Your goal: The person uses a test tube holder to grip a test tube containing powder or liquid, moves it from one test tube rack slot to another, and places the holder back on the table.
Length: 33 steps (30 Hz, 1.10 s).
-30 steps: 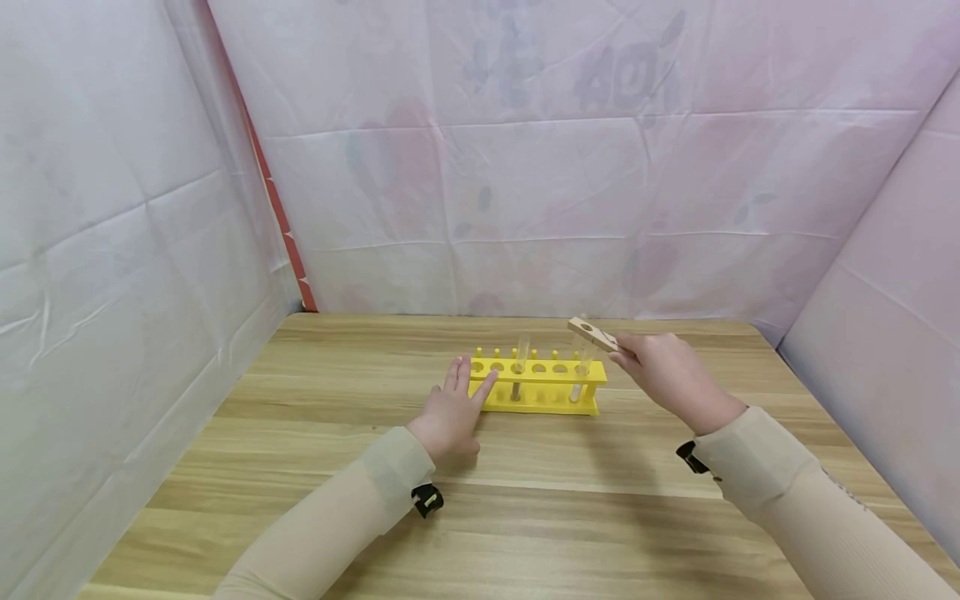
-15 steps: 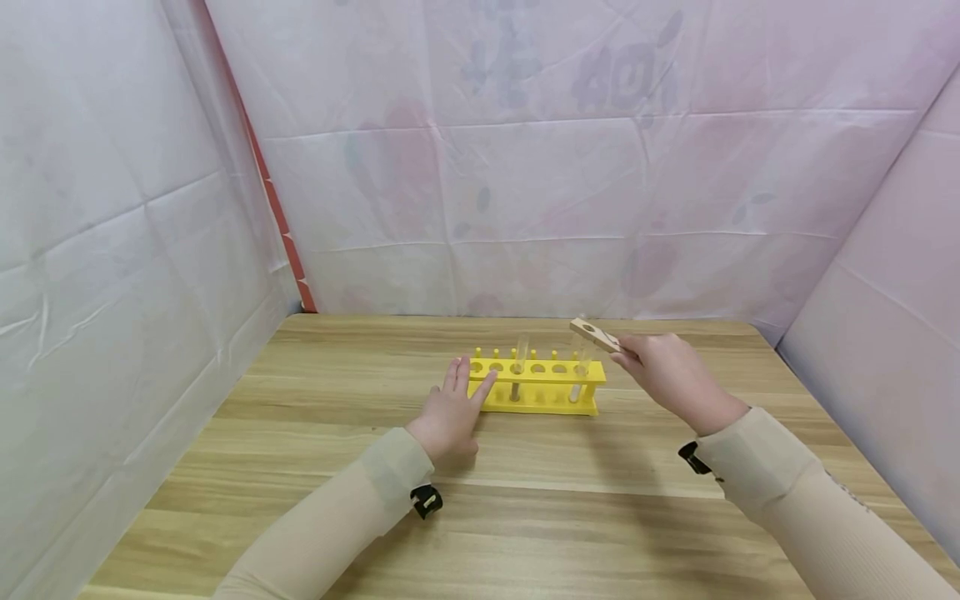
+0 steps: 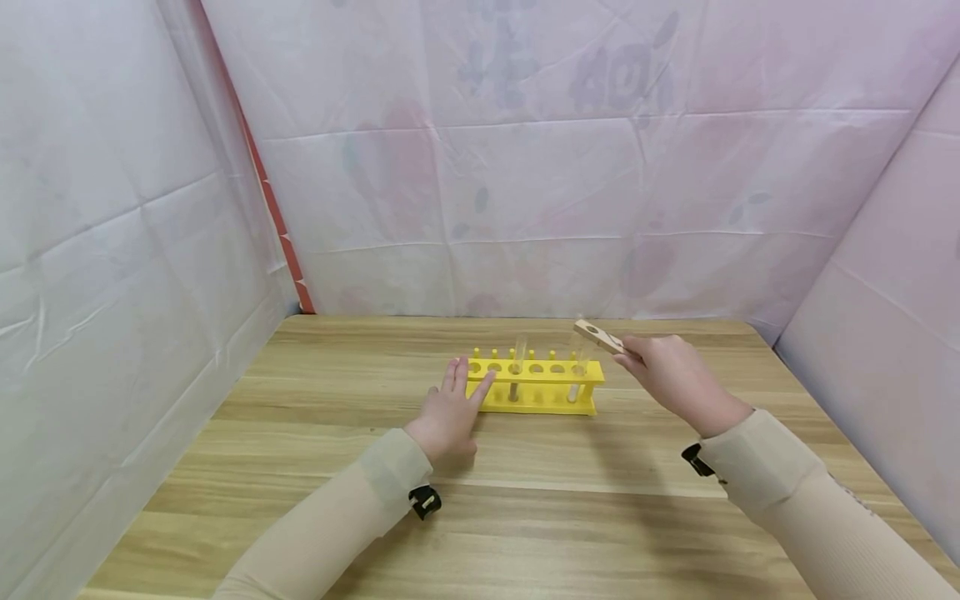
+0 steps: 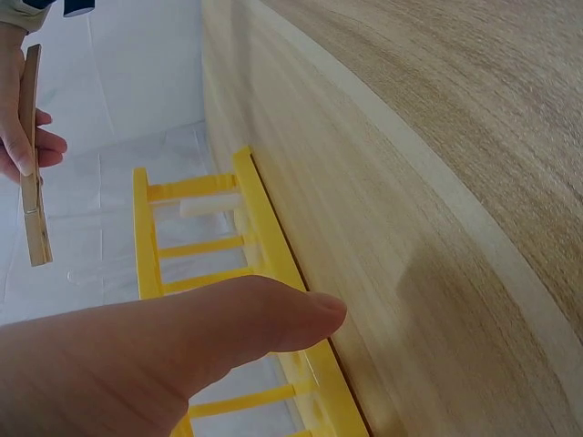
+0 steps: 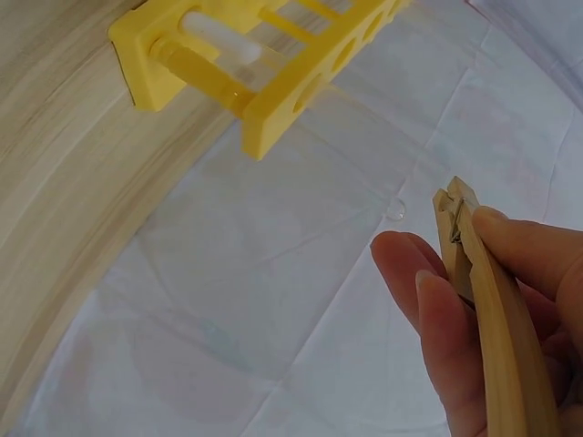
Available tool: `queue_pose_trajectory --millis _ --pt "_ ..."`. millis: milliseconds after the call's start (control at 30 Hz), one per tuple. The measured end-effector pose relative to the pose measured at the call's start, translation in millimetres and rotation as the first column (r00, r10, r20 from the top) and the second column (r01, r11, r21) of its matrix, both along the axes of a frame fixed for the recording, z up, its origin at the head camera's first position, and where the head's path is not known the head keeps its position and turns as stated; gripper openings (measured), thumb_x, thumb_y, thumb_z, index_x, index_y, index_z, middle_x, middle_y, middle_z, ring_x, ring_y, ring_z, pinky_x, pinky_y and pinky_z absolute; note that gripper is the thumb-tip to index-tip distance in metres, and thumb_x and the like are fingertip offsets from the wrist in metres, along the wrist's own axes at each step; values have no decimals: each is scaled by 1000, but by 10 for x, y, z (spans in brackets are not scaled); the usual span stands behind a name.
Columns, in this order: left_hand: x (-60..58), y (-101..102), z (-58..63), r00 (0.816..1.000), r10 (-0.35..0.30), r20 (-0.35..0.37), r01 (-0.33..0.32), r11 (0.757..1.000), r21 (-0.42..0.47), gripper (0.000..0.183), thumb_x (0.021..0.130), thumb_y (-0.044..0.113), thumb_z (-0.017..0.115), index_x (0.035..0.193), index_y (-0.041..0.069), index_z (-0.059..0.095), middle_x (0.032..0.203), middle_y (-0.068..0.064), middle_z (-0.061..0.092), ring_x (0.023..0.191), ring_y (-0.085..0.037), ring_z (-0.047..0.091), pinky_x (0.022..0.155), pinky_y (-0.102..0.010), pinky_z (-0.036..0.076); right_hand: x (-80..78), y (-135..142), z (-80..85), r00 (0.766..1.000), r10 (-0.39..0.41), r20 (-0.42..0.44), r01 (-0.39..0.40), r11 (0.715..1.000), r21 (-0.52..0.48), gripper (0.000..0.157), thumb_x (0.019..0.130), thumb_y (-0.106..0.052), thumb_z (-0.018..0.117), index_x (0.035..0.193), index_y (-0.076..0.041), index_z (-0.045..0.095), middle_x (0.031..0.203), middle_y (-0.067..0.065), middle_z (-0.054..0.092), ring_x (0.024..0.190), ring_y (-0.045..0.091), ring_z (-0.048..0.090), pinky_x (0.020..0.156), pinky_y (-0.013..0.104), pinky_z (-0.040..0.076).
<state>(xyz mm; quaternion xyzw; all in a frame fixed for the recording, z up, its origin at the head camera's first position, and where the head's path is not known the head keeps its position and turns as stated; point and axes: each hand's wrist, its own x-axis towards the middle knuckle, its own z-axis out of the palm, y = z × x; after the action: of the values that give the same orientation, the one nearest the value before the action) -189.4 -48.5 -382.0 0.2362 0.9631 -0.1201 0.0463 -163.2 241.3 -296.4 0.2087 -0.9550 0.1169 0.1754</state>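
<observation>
A yellow test tube rack (image 3: 536, 409) stands on the table. My left hand (image 3: 445, 421) rests on its left end, fingers stretched over the top plate; in the left wrist view the thumb (image 4: 246, 314) lies straight along the front. My right hand (image 3: 671, 379) grips a wooden test tube holder (image 3: 599, 337) above the rack's right end. White matter fills the bottom of the right test tube (image 3: 573, 392). In the right wrist view the holder's tip (image 5: 455, 196) is beside that tube's mouth (image 5: 396, 210), apart from it. A second test tube (image 3: 514, 390), with dark contents, stands near the rack's middle.
The wood-grain table (image 3: 525, 517) reaches back to a pale printed cloth (image 3: 540, 183), with further cloth walls at left and right. Yellow pegs (image 3: 552, 355) stand along the rack's back edge. A red strip (image 3: 273, 212) runs up the back left corner.
My right hand has drawn the test tube holder slightly to the right, relative to the right tube. The left hand stays on the rack, and the whole view has shifted a little.
</observation>
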Motion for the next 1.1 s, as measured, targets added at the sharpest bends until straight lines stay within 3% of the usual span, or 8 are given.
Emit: queue_pose_trajectory --millis 1100 --pt "-3 -14 -14 1000 2 21 -4 998 63 109 75 45 71 151 22 -3 152 -26 -3 139 -40 4 98 -47 39 5 111 -82 998 4 -61 -5 1000 -25 22 86 -6 65 69 -9 50 52 -4 35 44 8 29 42 24 25"
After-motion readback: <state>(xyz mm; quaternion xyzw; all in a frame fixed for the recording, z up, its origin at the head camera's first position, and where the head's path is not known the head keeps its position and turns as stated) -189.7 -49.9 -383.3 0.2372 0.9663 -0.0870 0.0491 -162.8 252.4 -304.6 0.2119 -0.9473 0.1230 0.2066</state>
